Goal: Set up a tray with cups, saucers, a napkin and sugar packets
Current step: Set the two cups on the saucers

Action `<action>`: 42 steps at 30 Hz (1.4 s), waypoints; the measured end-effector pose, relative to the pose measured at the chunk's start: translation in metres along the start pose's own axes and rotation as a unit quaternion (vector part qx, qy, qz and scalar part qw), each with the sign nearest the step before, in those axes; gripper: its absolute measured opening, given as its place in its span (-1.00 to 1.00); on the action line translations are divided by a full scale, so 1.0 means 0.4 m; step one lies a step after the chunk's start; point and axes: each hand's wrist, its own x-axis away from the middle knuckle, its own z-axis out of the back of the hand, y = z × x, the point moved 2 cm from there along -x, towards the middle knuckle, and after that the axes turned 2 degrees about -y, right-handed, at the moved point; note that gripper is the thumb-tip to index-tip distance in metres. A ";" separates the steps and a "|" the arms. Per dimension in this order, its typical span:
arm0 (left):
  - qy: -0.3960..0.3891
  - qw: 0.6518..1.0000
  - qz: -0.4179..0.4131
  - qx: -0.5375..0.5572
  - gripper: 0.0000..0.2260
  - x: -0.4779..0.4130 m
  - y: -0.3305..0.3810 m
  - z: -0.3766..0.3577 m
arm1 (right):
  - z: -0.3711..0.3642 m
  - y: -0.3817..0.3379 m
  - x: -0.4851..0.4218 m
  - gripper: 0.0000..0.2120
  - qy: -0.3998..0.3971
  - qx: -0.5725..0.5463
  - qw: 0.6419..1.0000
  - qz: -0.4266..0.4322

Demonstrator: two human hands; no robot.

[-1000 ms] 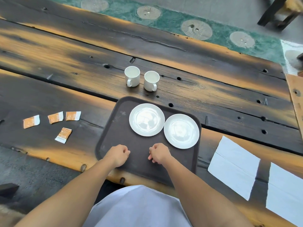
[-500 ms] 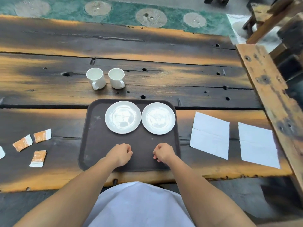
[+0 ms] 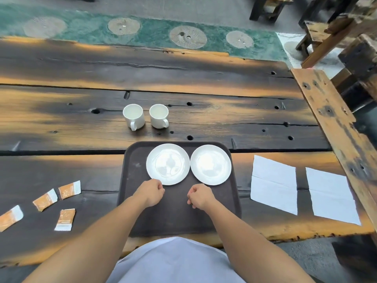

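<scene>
Scanning from the left edge, sugar packets point(image 3: 45, 199): four orange-and-white sachets, loose on the dark wooden table point(image 3: 61, 119), well left of the tray, none loaded yet.
Tray point(image 3: 134, 180): dark, rectangular, at the near table edge, straight ahead of the body.
Left cup point(image 3: 133, 116), right cup point(image 3: 158, 115): white, upright, side by side, handles toward the near side, on the table just beyond the tray's far rim.
Left hand point(image 3: 152, 193): over the tray's near half, fingers curled in, holding nothing; knuckles just beside the left saucer's near rim, contact not clear.
Left saucer point(image 3: 167, 164): flat on the tray's far half, bare.
Right hand point(image 3: 201, 196): likewise curled, holding nothing, apart from the left hand, near the right saucer's near rim.
Right saucer point(image 3: 210, 164): beside the first, rims almost meeting, bare.
Left napkin point(image 3: 274, 183), right napkin point(image 3: 331, 198): white folded sheets on the table, right of the tray.
Step in hand: likely the pause between saucers and cups.
Next move: probably a reach past the saucers, one grip per cup, a lift clear of the rims, a centred set-down; afterwards a napkin and the packets.
</scene>
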 end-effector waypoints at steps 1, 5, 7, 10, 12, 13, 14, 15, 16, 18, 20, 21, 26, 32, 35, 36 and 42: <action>0.006 1.000 0.005 0.007 -0.83 -0.007 -0.007 0.013 | -0.004 -0.017 -0.009 -0.80 -0.006 0.003 1.000 0.004; 0.010 1.000 0.016 0.018 -0.83 -0.034 -0.020 0.048 | -0.006 -0.072 -0.053 -0.82 -0.015 0.023 1.000 0.009; 0.011 0.999 0.019 0.025 -0.84 -0.049 -0.019 0.063 | 0.001 -0.099 -0.076 -0.82 -0.017 0.031 0.999 0.016; 0.009 0.999 0.024 0.029 -0.85 -0.081 -0.010 0.091 | 0.019 -0.139 -0.117 -0.80 -0.021 0.045 0.998 0.024; 0.010 0.999 0.028 0.040 -0.85 -0.112 0.000 0.119 | 0.036 -0.171 -0.152 -0.80 -0.018 0.050 0.998 0.028; 0.014 0.999 0.030 0.042 -0.85 -0.129 0.005 0.136 | 0.047 -0.188 -0.171 -0.79 -0.015 0.055 0.998 0.033; 0.020 0.998 0.032 0.046 -0.84 -0.149 0.011 0.154 | 0.059 -0.206 -0.193 -0.78 -0.011 0.059 0.997 0.039; 0.023 0.998 0.034 0.051 -0.84 -0.169 0.018 0.172 | 0.071 -0.224 -0.214 -0.77 -0.009 0.063 0.997 0.042; 0.025 0.997 0.037 0.056 -0.84 -0.189 0.024 0.189 | 0.081 -0.242 -0.234 -0.76 -0.009 0.066 0.997 0.043; 0.033 0.996 0.042 0.066 -0.84 -0.233 0.034 0.221 | 0.100 -0.276 -0.278 -0.76 -0.011 0.063 0.997 0.047; 0.043 0.995 0.045 0.073 -0.84 -0.275 0.040 0.250 | 0.114 -0.306 -0.325 -0.78 -0.008 0.044 0.998 0.042; 0.050 0.995 0.046 0.078 -0.85 -0.297 0.043 0.262 | 0.120 -0.320 -0.349 -0.79 -0.004 0.033 0.999 0.039; 0.109 0.979 0.068 0.160 -0.87 -0.406 0.065 0.301 | 0.139 -0.382 -0.454 -0.83 0.009 -0.017 0.999 0.033; 0.131 0.976 0.088 0.151 -0.78 -0.525 0.076 0.317 | 0.151 -0.439 -0.561 -0.96 0.030 -0.029 0.999 0.030; 0.124 0.975 0.119 0.143 -0.69 -0.568 0.075 0.311 | 0.152 -0.447 -0.604 -0.93 0.024 -0.067 0.997 0.028; 0.120 0.973 0.130 0.150 -0.68 -0.576 0.074 0.306 | 0.151 -0.448 -0.614 -0.88 0.019 -0.077 0.996 0.029; 0.172 0.944 0.122 0.254 -0.54 -0.602 0.064 0.295 | 0.151 -0.454 -0.653 -0.41 -0.010 -0.124 0.989 0.076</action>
